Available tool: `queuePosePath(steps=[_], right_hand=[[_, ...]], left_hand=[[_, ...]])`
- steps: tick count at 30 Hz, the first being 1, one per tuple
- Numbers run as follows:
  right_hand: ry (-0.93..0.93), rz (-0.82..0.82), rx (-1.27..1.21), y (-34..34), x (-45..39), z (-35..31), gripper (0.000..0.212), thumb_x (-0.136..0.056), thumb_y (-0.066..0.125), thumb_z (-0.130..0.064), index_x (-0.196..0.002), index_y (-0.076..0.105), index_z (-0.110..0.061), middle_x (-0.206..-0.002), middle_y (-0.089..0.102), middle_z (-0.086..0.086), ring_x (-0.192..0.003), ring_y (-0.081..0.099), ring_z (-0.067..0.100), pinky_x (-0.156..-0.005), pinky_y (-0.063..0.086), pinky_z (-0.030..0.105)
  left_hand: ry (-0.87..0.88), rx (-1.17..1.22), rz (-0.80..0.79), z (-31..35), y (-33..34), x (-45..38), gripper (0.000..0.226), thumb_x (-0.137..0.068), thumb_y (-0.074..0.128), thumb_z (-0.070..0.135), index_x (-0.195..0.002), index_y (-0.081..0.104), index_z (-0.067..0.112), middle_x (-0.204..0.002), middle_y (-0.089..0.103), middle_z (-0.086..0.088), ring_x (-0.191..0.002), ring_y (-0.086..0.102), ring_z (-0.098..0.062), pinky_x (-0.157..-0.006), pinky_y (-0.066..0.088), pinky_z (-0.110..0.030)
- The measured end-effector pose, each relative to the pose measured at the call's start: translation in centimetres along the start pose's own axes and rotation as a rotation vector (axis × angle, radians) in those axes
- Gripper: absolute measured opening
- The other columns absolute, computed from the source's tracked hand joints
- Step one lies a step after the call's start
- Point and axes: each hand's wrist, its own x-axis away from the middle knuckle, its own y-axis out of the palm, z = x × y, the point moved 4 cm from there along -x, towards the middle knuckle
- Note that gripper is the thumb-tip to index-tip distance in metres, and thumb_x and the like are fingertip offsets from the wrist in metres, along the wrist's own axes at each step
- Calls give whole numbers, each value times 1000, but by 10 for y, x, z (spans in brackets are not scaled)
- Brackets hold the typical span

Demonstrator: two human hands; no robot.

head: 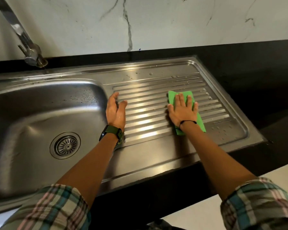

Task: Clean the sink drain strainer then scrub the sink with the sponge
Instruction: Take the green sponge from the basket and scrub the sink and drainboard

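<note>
Green sponge [181, 97] lies flat on the ribbed draining board [148, 117] of the stainless steel sink [156, 163], pinned under the right hand [183, 112]. That hand is pressed palm-down with its fingers spread fairly wide across the sponge, whose far edge shows beyond the fingertips and whose near corner pokes out by the wrist (a thin black cord [188, 122] circles that wrist). The left hand [115, 110] rests on the left end of the ridges, just beside the basin [40, 110], turned on its edge with fingers loosely open and holding nothing; a dark watch [111, 132] sits on its wrist. Down in the basin, the round drain strainer [65, 145] is seated in its hole, well apart from both hands. Water droplets dot the far part of the draining board and the basin wall. A chrome tap [26, 45] rises at the back left, before a white marble-patterned wall [156, 22]. Plaid sleeves [50, 208] are rolled back on both forearms.
</note>
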Motion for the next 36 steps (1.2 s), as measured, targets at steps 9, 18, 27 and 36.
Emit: queuePosePath(steps=[9,18,27,36], right_hand=[[-414,-2,45,31,53,-148,57,-95,23,-40,-147,3,-27,-158,5,-6,-145,-7,25,-116,-8,50],[-364,33,6,16,48,-70,52,-96,21,-40,-146,11,-32,-157,13,-11,-145,2,12,-117,-2,47],[69,70,-37,6,21,-15,56,-96,14,-41,-148,5,-21,-158,3,-1,-146,-3,20,-115,-9,51],[-319,52,13,36,76,-130,56,-96,17,-41,-148,6,-24,-158,3,-3,-146,-6,23,-114,-10,47]], left_hand=[[-57,72,-7,-4,-3,-5,57,-73,46,32,-128,47,14,-134,50,-10,-118,49,-21,-108,38,-38],[-12,78,-16,-6,-4,-3,46,-85,47,22,-130,46,14,-132,51,-5,-111,47,-11,-94,35,-21],[-57,157,-8,-8,-5,-5,51,-75,47,31,-123,50,17,-116,52,4,-102,49,-6,-84,36,-12],[-35,121,-3,-2,-4,-5,55,-73,48,31,-124,51,12,-129,54,-11,-103,49,-10,-96,40,-25]])
